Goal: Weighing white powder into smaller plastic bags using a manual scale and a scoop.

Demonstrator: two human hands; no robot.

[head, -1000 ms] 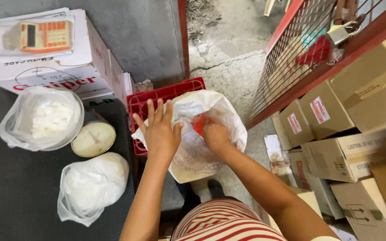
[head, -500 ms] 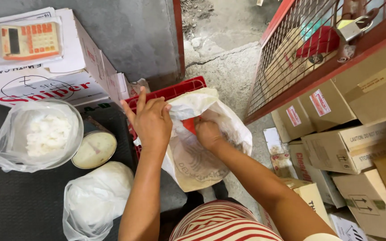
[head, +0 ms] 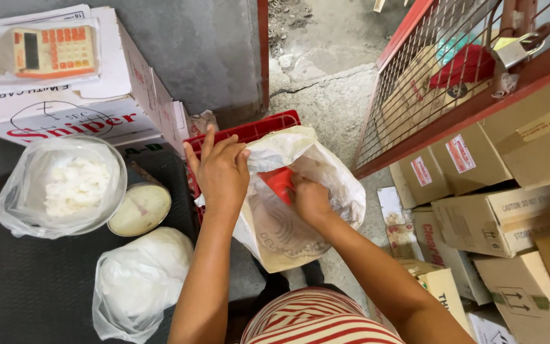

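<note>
Now both hands, left hand (head: 223,171) and right hand (head: 310,199), grip (firmly) white sack (head: 288,223).

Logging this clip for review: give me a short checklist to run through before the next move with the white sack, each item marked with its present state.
1. Left hand holds the sack's rim open: ok, fingers lie over the upper edge.
2. Right hand is inside the sack: ok, at the red scoop.
3. Scoop gripped firmly: cannot tell, the hand hides its handle.
4. Sack supported: ok, it leans on the red crate.
5. Open bag of white powder stands ready on the dark mat: ok, mouth wide open.
6. Tin can beside that bag is upright: ok.
</note>
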